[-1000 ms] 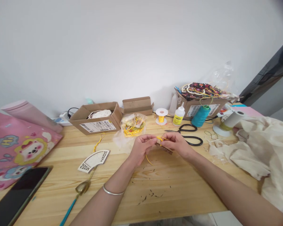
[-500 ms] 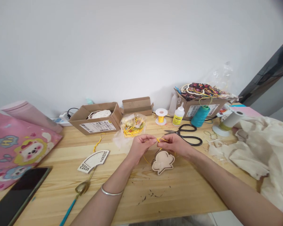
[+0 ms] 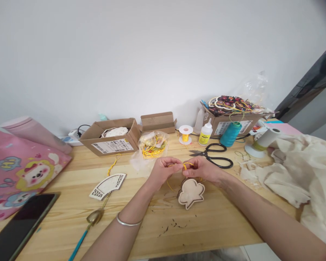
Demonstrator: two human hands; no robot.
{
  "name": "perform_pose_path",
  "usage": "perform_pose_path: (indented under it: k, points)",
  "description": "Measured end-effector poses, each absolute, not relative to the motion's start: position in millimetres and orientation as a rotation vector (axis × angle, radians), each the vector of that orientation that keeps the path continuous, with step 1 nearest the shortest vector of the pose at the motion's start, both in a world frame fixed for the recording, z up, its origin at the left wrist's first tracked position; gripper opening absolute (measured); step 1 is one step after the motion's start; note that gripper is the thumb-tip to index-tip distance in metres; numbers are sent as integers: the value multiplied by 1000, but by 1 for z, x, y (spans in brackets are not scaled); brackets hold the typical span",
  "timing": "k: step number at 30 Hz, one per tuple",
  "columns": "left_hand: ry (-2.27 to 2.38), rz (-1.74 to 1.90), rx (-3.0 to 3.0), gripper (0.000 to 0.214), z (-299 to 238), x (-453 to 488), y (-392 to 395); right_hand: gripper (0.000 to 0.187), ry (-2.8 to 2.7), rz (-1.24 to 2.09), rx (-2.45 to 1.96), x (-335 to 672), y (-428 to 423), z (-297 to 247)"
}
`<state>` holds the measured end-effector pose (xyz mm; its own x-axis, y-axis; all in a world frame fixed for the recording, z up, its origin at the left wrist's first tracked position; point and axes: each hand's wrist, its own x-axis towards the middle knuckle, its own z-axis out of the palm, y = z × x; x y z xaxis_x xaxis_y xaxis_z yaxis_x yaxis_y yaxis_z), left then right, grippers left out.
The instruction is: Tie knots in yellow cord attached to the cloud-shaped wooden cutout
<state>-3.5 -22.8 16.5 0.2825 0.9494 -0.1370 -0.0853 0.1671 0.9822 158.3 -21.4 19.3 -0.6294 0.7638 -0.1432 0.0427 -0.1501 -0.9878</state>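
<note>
My left hand and my right hand meet near the table's middle, each pinching a yellow cord between thumb and fingers. From the cord, just below my right fingers, hangs a pale wooden cloud-shaped pendant with a darker layer behind it. A loose cord end dangles under my left hand. Behind my right hand lie black-handled scissors, blades pointing left. Left of my forearm rests a fan-shaped wooden piece with a knotted yellow cord.
A cardboard box, a plastic bag of yellow cords, a spool, a glue bottle and teal thread line the back. A spoon and phone lie left. Cream cloth covers the right.
Both hands have shifted slightly right and toward me, still pinching the cord. The wooden pendant has moved right and a little lower with them.
</note>
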Motion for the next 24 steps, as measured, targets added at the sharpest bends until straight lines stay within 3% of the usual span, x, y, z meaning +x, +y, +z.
perform_pose_path:
  k: [7,12,16,24]
  points:
    - [969,917,1171,18,19,-3,-24,32,-1795,1834,-916,161,-23,23]
    - [1069,989,1211,17,15,-3,-21,27,-1923,1315,-1162,154,-20,19]
    - [1098,1013,1218,17,12,-2,-19,18,-1938,1159,-1243,152,-20,16]
    - [1129,1009,1248,18,8,-2,-17,25,-2146,690,-1338,156,-17,14]
